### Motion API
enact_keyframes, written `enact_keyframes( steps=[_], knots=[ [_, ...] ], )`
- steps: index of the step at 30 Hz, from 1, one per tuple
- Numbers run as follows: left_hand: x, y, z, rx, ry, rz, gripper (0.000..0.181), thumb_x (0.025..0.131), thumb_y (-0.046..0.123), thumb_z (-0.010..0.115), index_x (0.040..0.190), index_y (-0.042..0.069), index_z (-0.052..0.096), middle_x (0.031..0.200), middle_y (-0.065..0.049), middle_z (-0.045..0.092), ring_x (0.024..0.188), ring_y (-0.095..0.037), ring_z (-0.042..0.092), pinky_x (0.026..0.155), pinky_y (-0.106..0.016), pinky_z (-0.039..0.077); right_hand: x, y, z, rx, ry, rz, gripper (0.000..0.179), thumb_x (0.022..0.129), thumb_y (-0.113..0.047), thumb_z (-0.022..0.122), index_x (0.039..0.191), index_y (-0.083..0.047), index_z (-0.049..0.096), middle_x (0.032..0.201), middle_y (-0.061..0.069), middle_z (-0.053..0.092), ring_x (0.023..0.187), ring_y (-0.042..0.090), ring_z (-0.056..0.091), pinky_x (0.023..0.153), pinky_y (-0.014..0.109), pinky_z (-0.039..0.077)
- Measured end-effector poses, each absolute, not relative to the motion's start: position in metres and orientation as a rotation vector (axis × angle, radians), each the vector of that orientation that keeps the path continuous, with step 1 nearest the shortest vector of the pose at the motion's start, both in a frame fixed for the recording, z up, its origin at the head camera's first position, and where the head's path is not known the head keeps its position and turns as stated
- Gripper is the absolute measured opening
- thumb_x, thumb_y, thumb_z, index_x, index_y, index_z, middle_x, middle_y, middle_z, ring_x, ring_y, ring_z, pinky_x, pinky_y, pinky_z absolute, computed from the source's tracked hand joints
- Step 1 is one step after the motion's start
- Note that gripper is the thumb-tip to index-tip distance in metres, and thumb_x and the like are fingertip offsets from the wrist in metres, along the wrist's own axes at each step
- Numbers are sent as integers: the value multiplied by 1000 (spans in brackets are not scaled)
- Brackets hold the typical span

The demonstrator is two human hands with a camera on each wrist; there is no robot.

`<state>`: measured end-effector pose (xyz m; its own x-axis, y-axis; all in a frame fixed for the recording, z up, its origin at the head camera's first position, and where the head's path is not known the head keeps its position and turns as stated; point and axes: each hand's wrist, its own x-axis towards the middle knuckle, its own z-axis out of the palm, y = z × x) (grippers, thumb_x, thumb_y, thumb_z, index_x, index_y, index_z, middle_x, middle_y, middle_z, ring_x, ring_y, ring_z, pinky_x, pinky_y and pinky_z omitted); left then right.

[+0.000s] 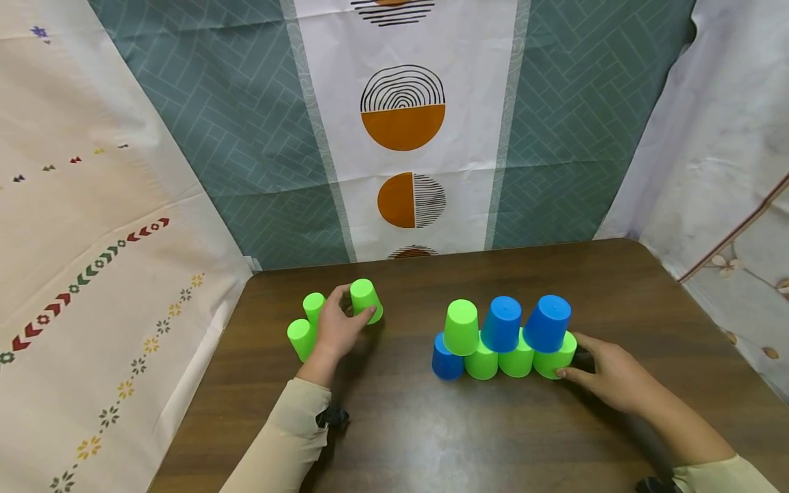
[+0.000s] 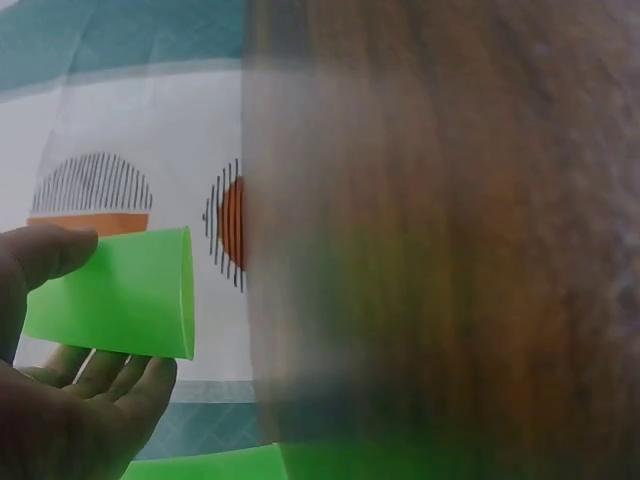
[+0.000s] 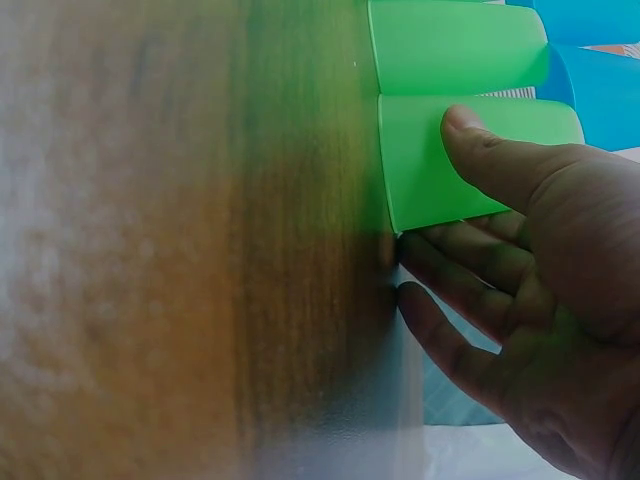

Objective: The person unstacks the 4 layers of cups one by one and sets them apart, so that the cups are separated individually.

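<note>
My left hand (image 1: 335, 327) grips an upside-down green cup (image 1: 364, 301), thumb on one side and fingers on the other. In the left wrist view the held cup (image 2: 120, 295) appears raised off the wooden surface. Two more green cups, one behind (image 1: 313, 307) and one in front (image 1: 301, 338), stand left of that hand. My right hand (image 1: 610, 373) holds the rightmost bottom green cup (image 1: 555, 359) of a two-level stack, its thumb (image 3: 490, 155) on the near side. The upper level has a green cup (image 1: 461, 327) and two blue cups, one in the middle (image 1: 502, 325) and one at right (image 1: 548, 324).
Along the stack's bottom row, a blue cup (image 1: 447, 359) stands at the left end, beside two green cups, the left one (image 1: 482, 363) and the middle one (image 1: 516, 359). The brown wooden table (image 1: 401, 424) ends at a patterned cloth (image 1: 407, 171) behind.
</note>
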<state>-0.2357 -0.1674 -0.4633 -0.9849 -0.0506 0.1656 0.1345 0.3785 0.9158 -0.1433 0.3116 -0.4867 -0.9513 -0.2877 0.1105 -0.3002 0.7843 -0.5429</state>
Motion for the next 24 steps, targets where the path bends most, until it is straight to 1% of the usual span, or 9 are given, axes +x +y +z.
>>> enact_keyframes(
  steps=[4, 13, 17, 24],
  knots=[
    [-239, -171, -470, -30, -2487, -1642, 60, 91, 8, 82, 143, -3, 52, 139, -24, 61, 135, -39, 56, 112, -50, 46, -144, 312, -485, 486, -2943, 905, 69, 92, -42, 82, 141, 0, 58, 126, 17, 71, 118, 48, 65, 93, 69, 52],
    [-239, -177, -482, 141, -2575, -1613, 64, 93, 11, 80, 147, -2, 48, 143, -26, 56, 136, -43, 54, 108, -54, 49, -142, 312, -488, 489, -2943, 927, 71, 92, -43, 81, 143, 1, 58, 128, 17, 70, 119, 47, 65, 93, 68, 52],
    [-238, -178, -484, 156, -2608, -1583, 65, 94, 11, 79, 149, -3, 46, 144, -28, 55, 135, -45, 54, 107, -56, 49, -140, 312, -490, 489, -2942, 940, 72, 91, -44, 82, 143, 1, 58, 128, 16, 71, 119, 47, 65, 92, 67, 53],
    [-239, -177, -483, 146, -2609, -1610, 64, 93, 7, 79, 147, -5, 46, 142, -29, 55, 134, -46, 55, 106, -56, 50, -142, 313, -491, 500, -2927, 935, 71, 91, -43, 81, 143, 0, 58, 128, 15, 71, 119, 46, 65, 93, 67, 53]
  ],
)
